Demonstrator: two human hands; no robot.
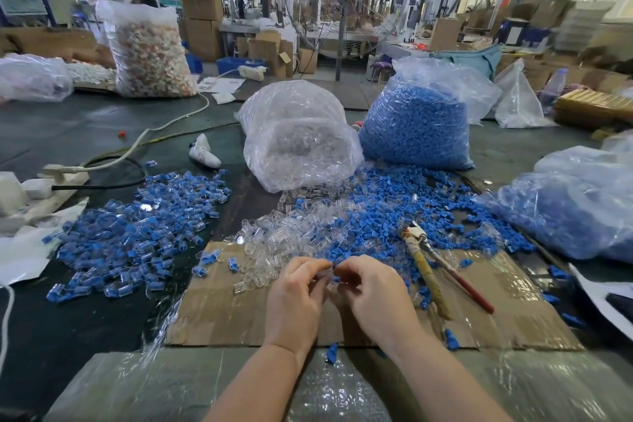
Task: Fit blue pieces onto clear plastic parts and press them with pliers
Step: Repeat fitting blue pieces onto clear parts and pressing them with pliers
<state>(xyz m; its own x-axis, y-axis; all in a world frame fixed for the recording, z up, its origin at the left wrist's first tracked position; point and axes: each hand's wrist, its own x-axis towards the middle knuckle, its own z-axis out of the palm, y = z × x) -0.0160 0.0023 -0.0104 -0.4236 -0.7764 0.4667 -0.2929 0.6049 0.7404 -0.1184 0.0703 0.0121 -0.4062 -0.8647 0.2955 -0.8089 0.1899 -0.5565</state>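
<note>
left hand (295, 298) and right hand (371, 295) pinch a clear part (324, 275) and blue piece (336, 279); a skewed fit could jam under the pliers (432, 262).

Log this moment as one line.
step: fitting | left hand: pinching clear part | right hand: pinching blue piece | pliers: idle on cardboard

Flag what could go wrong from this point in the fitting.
1. Both hands, left hand and right hand, pinch one small piece; it could slip into the loose clear parts.
2. The pliers lie beside the right hand, half on blue pieces; reaching could scatter them.
</note>
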